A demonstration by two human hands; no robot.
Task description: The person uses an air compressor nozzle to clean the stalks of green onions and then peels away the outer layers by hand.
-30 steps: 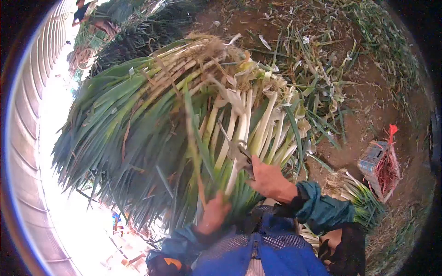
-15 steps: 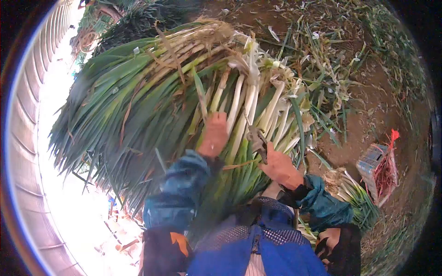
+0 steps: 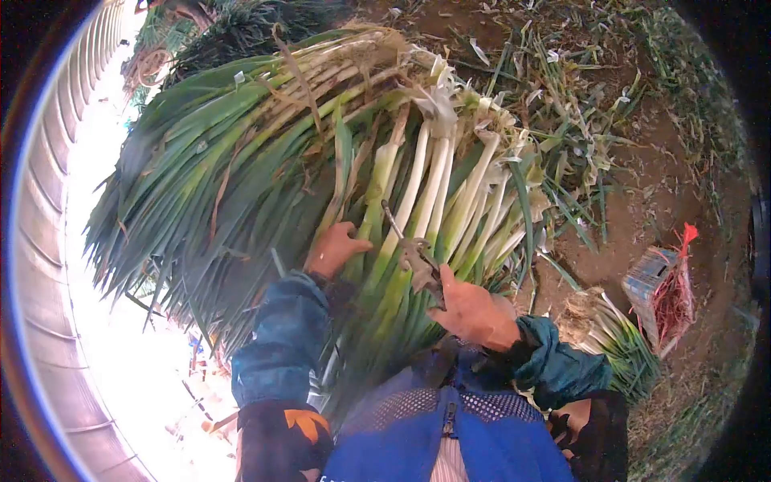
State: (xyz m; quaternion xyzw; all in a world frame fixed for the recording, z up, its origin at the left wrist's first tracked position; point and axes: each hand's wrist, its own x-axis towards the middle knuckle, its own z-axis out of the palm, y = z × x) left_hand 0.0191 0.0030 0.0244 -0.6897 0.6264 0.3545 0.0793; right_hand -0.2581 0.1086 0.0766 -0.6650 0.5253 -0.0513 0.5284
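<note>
A wide heap of leeks point(image 3: 241, 169) lies in front of me, white stems and roots to the upper right, green leaves to the lower left. My left hand point(image 3: 332, 251) rests on the heap with fingers curled around leek leaves; its fingertips are partly hidden. In my right hand point(image 3: 479, 313) is a slim, knife-like metal tool point(image 3: 393, 218), pointing up and left over the pale leek stems point(image 3: 434, 189). Grey ragged material point(image 3: 419, 263) hangs around the tool near my grip. The tool's handle is mostly covered by my fingers.
To the right stands a worn box point(image 3: 654, 277) with red strings in it, beside a small bundle of leeks point(image 3: 618, 345). Leaf scraps point(image 3: 562, 120) litter the brown soil. A ribbed, curved wall point(image 3: 48, 241) runs along the left, and darker greens point(image 3: 257, 36) lie behind.
My left hand has moved down and left, away from the white stems. My right hand has shifted slightly left and down with the tool, which now crosses the stems further left.
</note>
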